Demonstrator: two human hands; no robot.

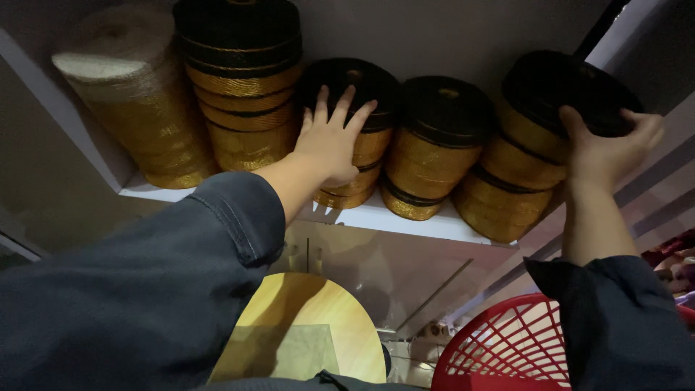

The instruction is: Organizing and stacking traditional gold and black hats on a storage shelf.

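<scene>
Several stacks of gold ribbon spools with black ends stand on a white shelf point(427, 226). My left hand point(329, 137) rests flat, fingers spread, against the third stack point(362, 94). My right hand point(608, 148) grips the top black spool point(561, 90) of the rightmost stack point(507, 181), which leans to the left. Between the hands stands another stack point(438, 145). Both arms wear dark sleeves.
A tall stack point(242, 80) and a pale gold roll point(134, 94) fill the shelf's left end. Below are a round wooden tabletop point(311, 326) and a red plastic basket point(507, 347). A grey wall lies behind the shelf.
</scene>
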